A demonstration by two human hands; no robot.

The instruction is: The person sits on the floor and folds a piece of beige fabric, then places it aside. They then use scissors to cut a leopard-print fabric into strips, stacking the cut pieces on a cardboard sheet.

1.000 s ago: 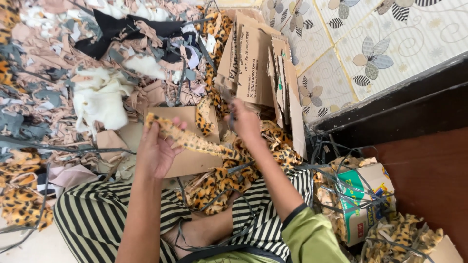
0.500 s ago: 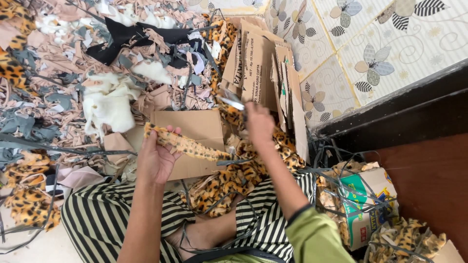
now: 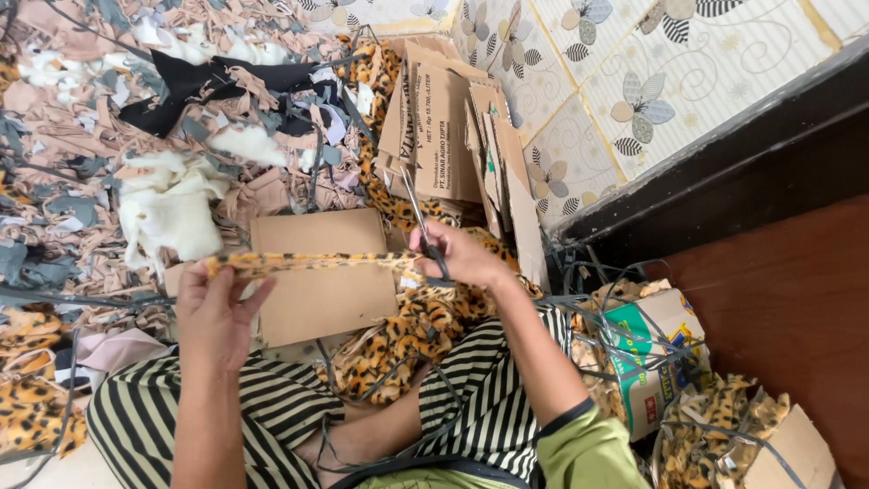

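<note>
over the lap: left hand point(image 3: 213, 308) is pinching leopard strip point(image 3: 308, 263) taut; right hand point(image 3: 462, 258) is gripping scissors point(image 3: 421, 222), blades apart at strip's end, cut barely started.

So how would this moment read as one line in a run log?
left hand: holds leopard-print strip | right hand: holds scissors at strip's end | below: cardboard sheet

The scissors point(image 3: 425, 231) handles are hidden inside the right hand point(image 3: 462, 258). The leopard-print fabric pile point(image 3: 27, 398) is cut off at the left edge.
</note>
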